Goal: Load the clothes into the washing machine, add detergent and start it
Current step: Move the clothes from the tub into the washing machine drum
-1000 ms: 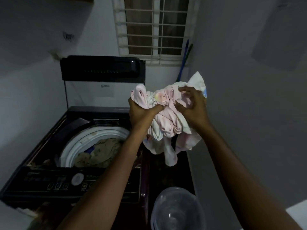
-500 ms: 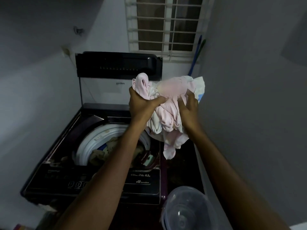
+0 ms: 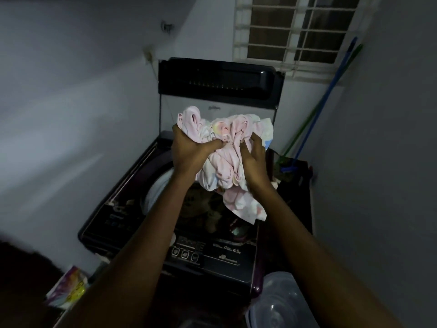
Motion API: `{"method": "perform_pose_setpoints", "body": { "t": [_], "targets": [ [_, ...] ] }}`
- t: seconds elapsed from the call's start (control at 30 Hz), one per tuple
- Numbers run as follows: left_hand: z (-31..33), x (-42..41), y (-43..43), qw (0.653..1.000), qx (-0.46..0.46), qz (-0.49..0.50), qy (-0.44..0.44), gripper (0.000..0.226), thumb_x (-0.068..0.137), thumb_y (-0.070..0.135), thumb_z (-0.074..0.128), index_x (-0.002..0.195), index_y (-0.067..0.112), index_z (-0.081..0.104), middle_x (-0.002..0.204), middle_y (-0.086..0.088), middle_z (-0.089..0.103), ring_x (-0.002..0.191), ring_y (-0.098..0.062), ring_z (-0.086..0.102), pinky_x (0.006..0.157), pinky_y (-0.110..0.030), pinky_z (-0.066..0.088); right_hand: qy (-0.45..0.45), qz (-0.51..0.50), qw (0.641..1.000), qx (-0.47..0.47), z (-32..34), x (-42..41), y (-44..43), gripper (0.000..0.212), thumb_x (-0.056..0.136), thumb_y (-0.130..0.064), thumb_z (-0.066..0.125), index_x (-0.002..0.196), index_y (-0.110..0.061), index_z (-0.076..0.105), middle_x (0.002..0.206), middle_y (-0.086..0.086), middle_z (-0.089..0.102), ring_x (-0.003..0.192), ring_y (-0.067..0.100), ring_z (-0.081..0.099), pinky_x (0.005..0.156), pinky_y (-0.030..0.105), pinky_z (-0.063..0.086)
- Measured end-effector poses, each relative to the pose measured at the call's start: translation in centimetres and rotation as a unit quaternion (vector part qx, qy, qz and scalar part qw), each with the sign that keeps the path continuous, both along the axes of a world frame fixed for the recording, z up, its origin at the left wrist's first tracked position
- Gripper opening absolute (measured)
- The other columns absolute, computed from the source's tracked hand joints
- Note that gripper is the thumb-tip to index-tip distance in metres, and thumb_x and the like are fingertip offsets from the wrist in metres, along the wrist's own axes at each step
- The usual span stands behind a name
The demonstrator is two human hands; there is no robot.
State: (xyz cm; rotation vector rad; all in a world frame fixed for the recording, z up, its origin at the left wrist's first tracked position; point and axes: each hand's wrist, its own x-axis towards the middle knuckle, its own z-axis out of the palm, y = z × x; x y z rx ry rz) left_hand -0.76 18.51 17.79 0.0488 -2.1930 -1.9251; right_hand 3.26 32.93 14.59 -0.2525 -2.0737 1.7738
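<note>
Low at the frame's bottom right sits a clear plastic tub (image 3: 281, 301); above it, mid-frame, the left hand (image 3: 189, 152) and right hand (image 3: 254, 159) both clutch a pale pink bundle of clothes (image 3: 224, 157) over the open washing machine (image 3: 212, 252); its raised lid (image 3: 217, 79) stands behind.

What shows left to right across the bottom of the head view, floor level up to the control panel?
Colourful packet at the left, then the washing machine's control panel buttons, then the "6.5" capacity label, then the clear plastic container at the right.
</note>
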Motion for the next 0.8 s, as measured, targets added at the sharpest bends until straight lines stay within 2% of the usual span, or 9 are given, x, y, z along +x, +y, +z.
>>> {"method": "perform_pose_setpoints", "body": {
  "t": [0.07,0.2,0.3,0.43,0.5,0.57,0.7,0.77,0.8],
  "targets": [
    [-0.3,-1.1,-1.8,1.0,-0.012,0.015,0.0,0.098,0.037,0.042,0.093,0.122,0.022,0.049,0.111,0.01,0.065,0.098,-0.01,0.065,0.089,-0.038,0.056,-0.006,0.012,1.0,-0.009,-0.4,-1.3,-1.8,0.044,0.1,-0.039,0.043,0.143,-0.031,0.033,0.139,-0.008,0.033,0.13,0.008,0.031,0.104,0.029,0.028],
    [-1.0,-4.2,-5.2,0.999,-0.038,0.018,-0.004,0.1,0.041,0.04,0.095,0.127,0.023,0.047,0.115,0.01,0.062,0.102,-0.011,0.061,0.086,-0.03,0.051,-0.014,0.004,1.0,-0.025,-1.7,-4.5,-5.6,0.048,0.097,-0.041,0.045,0.143,-0.029,0.035,0.146,0.002,0.036,0.136,0.02,0.035,0.112,0.041,0.033],
    [-2.5,-6.5,-7.4,0.998,-0.059,-0.002,-0.027,0.099,0.04,0.043,0.094,0.125,0.023,0.047,0.115,0.009,0.061,0.101,-0.013,0.061,0.086,-0.03,0.05,-0.041,-0.01,0.998,-0.042,-3.1,-6.2,-8.0,0.052,0.092,-0.047,0.046,0.141,-0.03,0.037,0.144,0.0,0.04,0.135,0.019,0.037,0.112,0.044,0.033],
    [-6.3,-9.2,-9.1,0.994,-0.081,-0.052,-0.05,0.097,0.031,0.051,0.093,0.114,0.021,0.054,0.106,0.005,0.066,0.096,-0.013,0.066,0.086,-0.035,0.055,-0.064,-0.052,0.995,-0.064,-5.7,-6.7,-9.8,0.038,0.099,-0.03,0.047,0.137,-0.023,0.044,0.128,-0.006,0.052,0.125,0.016,0.049,0.103,0.031,0.039],
    [-8.5,-9.9,-9.2,0.991,-0.085,-0.083,-0.067,0.081,0.036,0.04,0.097,0.104,0.022,0.057,0.099,0.006,0.067,0.091,-0.007,0.066,0.083,-0.028,0.054,-0.087,-0.065,0.992,-0.061,-7.0,-6.1,-10.4,0.037,0.1,-0.03,0.046,0.137,-0.023,0.044,0.123,-0.011,0.053,0.119,0.011,0.051,0.095,0.025,0.039],
    [-10.7,-10.2,-9.2,0.988,-0.077,-0.107,-0.083,0.077,0.041,0.03,0.098,0.104,0.02,0.057,0.101,0.006,0.066,0.094,-0.008,0.065,0.083,-0.024,0.051,-0.133,-0.075,0.988,-0.036,-8.2,-5.5,-10.6,0.04,0.101,-0.032,0.044,0.14,-0.02,0.042,0.126,-0.011,0.051,0.115,0.006,0.047,0.091,0.021,0.034],
    [-15.0,-11.0,-8.5,0.97,-0.121,-0.14,-0.16,0.088,0.047,0.036,0.097,0.118,0.018,0.047,0.109,0.012,0.057,0.1,-0.004,0.053,0.086,-0.019,0.04,-0.211,-0.095,0.971,0.056,-11.1,-4.8,-10.0,0.04,0.1,-0.027,0.046,0.138,-0.014,0.045,0.132,0.004,0.056,0.119,0.017,0.052,0.089,0.022,0.033],
    [-17.7,-11.8,-8.1,0.949,-0.144,-0.169,-0.222,0.125,0.04,0.05,0.096,0.143,0.014,0.036,0.139,0.004,0.049,0.124,-0.012,0.049,0.105,-0.029,0.041,-0.251,-0.087,0.957,0.119,-12.6,-4.7,-9.7,0.048,0.099,-0.027,0.048,0.143,-0.009,0.038,0.141,0.009,0.049,0.13,0.026,0.046,0.094,0.026,0.035],
    [-18.7,-12.1,-7.9,0.935,-0.156,-0.192,-0.254,0.137,0.042,0.056,0.093,0.153,0.015,0.023,0.152,-0.001,0.038,0.136,-0.017,0.041,0.113,-0.036,0.037,-0.282,-0.071,0.946,0.144,-13.2,-4.6,-9.7,0.057,0.098,-0.029,0.05,0.148,-0.009,0.03,0.149,0.011,0.04,0.135,0.028,0.04,0.1,0.03,0.034]
  ]
}}
